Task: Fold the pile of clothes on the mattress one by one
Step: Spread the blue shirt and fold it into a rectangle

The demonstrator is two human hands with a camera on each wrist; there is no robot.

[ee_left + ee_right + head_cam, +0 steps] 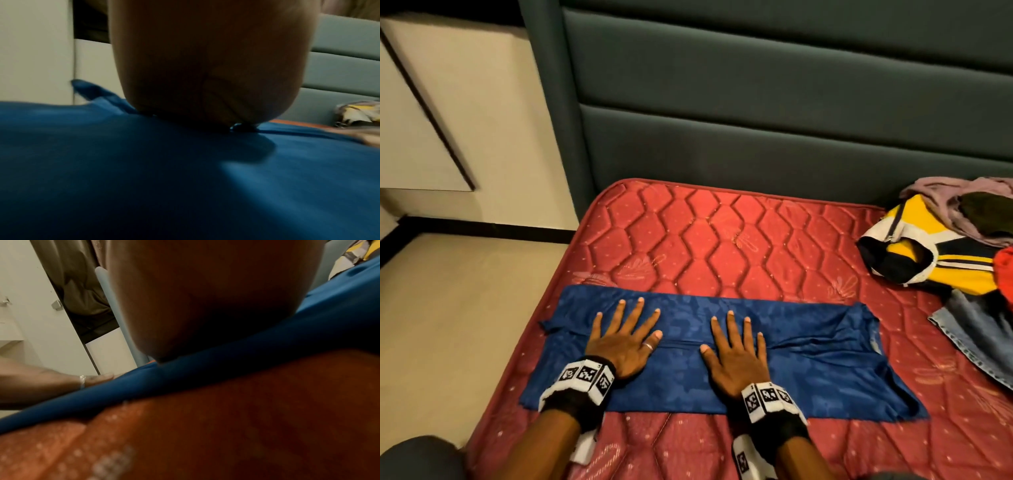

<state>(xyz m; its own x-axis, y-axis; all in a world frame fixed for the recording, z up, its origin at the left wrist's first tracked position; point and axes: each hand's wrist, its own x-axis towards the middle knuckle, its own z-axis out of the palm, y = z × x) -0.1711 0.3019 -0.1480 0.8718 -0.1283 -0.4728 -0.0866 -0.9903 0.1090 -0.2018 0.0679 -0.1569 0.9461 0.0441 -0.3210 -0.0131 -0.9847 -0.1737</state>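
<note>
While both hands lie flat with fingers spread, left hand (624, 337) and right hand (736, 353) press the blue cloth (808, 370) onto the mattress (722, 240).

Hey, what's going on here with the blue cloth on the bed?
A person is folding laundry. Both the left hand and the right hand lie flat, fingers spread, on a blue garment already folded into a long strip on the red mattress, seemingly smoothing it. A pile of unfolded clothes, including a yellow and black top and some denim, waits at the right near the headboard.
</note>
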